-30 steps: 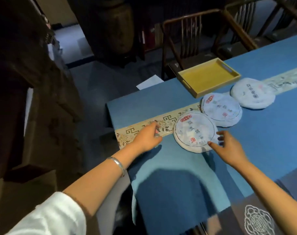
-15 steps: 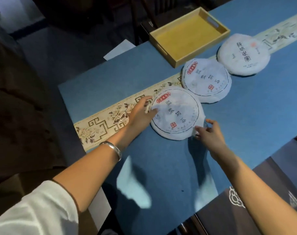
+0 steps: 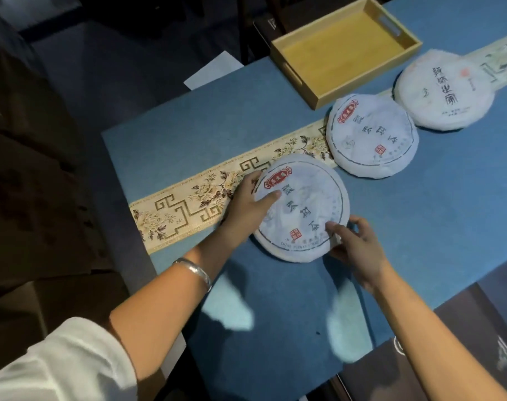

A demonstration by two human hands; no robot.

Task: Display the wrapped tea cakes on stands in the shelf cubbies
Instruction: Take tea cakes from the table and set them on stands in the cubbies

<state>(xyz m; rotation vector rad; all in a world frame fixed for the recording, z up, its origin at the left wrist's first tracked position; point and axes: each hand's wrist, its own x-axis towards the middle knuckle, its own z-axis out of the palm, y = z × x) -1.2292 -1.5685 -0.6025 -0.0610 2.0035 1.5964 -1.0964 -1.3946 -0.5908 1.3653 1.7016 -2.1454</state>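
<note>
Blue tablecloth with embroidered cream runner across it; left hand, silver bracelet at wrist, grips the left rim of the nearest tea cake, thumb on top; right hand pinches its near right edge; second tea cake just beyond; wooden tray behind; third tea cake rightmost, on the runner.

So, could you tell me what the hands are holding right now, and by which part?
Both hands grip the nearest tea cake by its rim: left hand at its left edge, right hand at its near-right edge.
</note>
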